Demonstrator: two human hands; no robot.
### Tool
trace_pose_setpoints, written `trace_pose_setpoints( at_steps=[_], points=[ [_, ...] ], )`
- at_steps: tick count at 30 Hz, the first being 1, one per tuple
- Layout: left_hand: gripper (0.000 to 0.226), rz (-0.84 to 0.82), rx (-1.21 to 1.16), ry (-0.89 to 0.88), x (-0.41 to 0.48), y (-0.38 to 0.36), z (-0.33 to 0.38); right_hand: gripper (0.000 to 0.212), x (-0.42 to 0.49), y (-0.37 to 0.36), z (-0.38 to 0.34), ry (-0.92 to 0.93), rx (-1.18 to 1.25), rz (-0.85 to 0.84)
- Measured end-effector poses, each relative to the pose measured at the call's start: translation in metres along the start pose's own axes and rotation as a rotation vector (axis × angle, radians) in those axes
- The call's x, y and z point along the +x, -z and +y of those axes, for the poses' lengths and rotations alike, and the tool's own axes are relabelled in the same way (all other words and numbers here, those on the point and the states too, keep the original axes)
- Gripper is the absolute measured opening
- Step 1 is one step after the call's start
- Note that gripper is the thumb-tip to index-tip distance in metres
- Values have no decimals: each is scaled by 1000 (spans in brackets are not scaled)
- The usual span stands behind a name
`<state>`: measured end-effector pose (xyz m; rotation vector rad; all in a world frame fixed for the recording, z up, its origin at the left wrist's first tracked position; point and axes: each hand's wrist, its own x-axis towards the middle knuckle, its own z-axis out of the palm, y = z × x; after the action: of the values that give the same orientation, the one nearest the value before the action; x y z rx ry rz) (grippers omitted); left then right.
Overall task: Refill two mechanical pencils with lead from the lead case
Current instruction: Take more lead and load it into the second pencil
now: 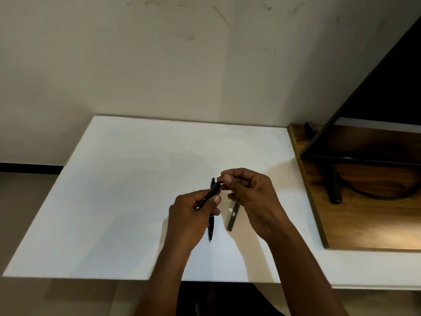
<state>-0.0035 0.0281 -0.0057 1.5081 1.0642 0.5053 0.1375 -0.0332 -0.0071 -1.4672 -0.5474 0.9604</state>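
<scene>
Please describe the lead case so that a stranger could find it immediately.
Look at the white table, near its middle, just under the right hand. The lead case lies there: flat, grey and rectangular, unlike the round black pencil on the table beside it.

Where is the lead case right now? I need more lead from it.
In the head view, the lead case lies on the white table, right of the second pencil, partly under the right hand.
</scene>
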Motion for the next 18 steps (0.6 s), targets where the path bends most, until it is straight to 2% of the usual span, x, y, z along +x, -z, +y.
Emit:
trace_pose_setpoints(
  at_steps=[6,15,18],
  points=[
    [19,-7,13,-15,0,1,-2,10,-1,-2,2,-21,29,7],
    [18,-16,127,-67,3,0,-9,10,-1,-2,1,-166,155,-16],
    [18,-8,150,-75,2,-1,-10,9,-1,-3,1,-141,131,-15]
  ],
)
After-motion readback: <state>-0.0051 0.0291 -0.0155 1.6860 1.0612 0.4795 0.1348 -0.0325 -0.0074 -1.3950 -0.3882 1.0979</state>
